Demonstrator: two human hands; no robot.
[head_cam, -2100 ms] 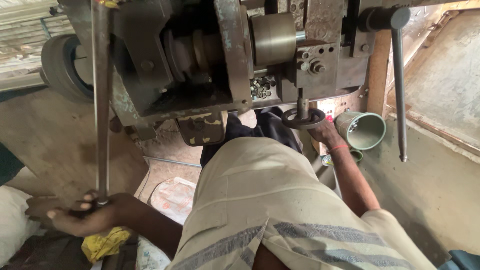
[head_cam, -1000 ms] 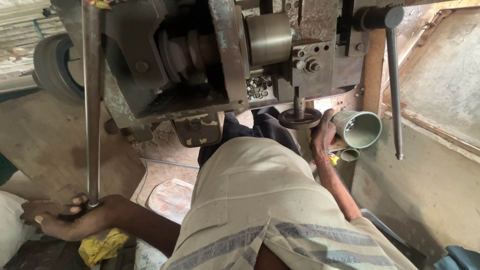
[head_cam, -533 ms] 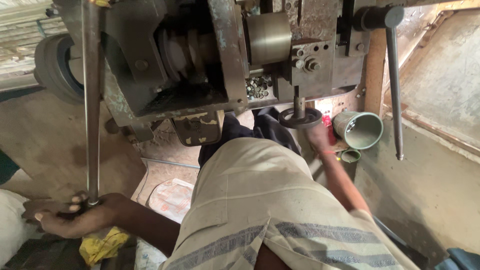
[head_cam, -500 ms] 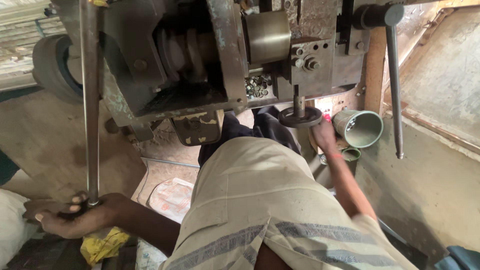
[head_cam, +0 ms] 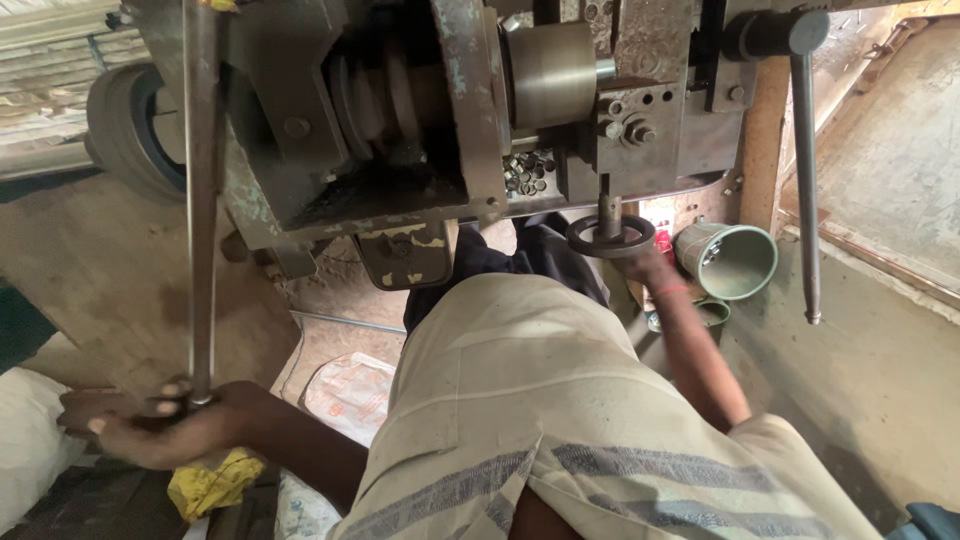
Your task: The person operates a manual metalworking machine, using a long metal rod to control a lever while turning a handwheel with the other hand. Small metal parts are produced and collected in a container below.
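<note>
Lever rod (head_cam: 200,200): long steel bar, upright at machine's left side; lower end clasped in left hand (head_cam: 150,425), fingers curled round it. Right hand (head_cam: 645,268) reaches under small handwheel (head_cam: 611,237); grip mostly hidden, cannot tell whether fingers close on anything. Green cup (head_cam: 730,260) just beside. Small metal pieces (head_cam: 528,172) heaped in press (head_cam: 420,120) recess. Work apparently mid-cycle. Yellow rag (head_cam: 210,485) below left hand.

Dull grey metal lever rod (head_cam: 201,200), worn steel press (head_cam: 420,120) – chipped paint, matt green plastic cup (head_cam: 730,262), striped cloth shirt (head_cam: 560,420)
</note>
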